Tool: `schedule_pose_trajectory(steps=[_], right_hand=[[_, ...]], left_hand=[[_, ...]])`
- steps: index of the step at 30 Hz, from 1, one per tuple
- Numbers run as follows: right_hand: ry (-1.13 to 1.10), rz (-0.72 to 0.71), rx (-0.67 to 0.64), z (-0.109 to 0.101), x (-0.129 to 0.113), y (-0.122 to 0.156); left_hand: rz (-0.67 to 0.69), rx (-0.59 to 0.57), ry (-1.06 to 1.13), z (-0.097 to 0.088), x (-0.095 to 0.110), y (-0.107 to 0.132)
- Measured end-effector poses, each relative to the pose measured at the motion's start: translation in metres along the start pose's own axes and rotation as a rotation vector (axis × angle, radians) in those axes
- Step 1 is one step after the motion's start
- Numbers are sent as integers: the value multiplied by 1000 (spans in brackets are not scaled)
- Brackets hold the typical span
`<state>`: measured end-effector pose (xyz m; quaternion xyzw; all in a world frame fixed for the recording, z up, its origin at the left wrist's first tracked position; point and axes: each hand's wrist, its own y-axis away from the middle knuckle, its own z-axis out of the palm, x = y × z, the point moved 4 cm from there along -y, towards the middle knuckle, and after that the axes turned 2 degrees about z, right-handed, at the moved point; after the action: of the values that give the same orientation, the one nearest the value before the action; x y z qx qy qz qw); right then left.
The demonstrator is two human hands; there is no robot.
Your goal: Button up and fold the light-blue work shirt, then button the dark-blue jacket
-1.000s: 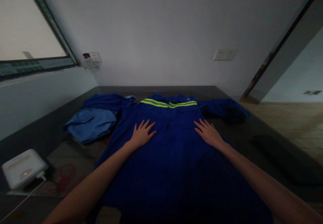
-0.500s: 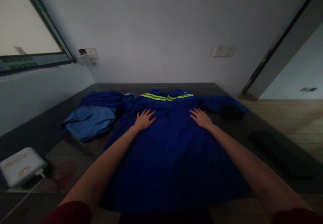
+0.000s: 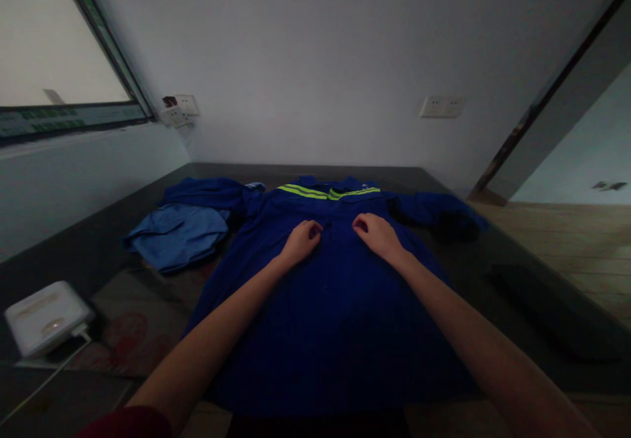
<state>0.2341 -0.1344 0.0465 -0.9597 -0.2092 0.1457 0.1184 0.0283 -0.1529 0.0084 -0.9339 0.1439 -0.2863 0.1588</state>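
Note:
A dark blue work jacket (image 3: 335, 293) with yellow-green reflective stripes (image 3: 328, 193) lies spread flat on a dark table (image 3: 98, 254), its sleeves stretched out to both sides. My left hand (image 3: 302, 239) rests on the jacket's chest just left of its middle, fingers curled in and pinching the fabric. My right hand (image 3: 375, 233) sits a little to the right of it, fingers curled the same way on the cloth. The two hands are close together near the jacket's centre line.
A lighter blue garment (image 3: 180, 234) lies crumpled at the jacket's left. A white box-like device (image 3: 46, 316) with a cable sits at the table's near left. A dark flat object (image 3: 552, 306) lies on the right. Wall sockets (image 3: 441, 106) and a doorway (image 3: 566, 155) are behind.
Both hands slid inward from flat and apart on the jacket's chest to close together near its middle, and their fingers curled shut on the fabric.

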Motion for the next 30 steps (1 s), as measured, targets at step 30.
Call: schedule_pose_trajectory(steps=[30], right_hand=[[24, 125, -139, 45, -53, 35]], left_hand=[[-42, -216, -274, 22, 25, 24]])
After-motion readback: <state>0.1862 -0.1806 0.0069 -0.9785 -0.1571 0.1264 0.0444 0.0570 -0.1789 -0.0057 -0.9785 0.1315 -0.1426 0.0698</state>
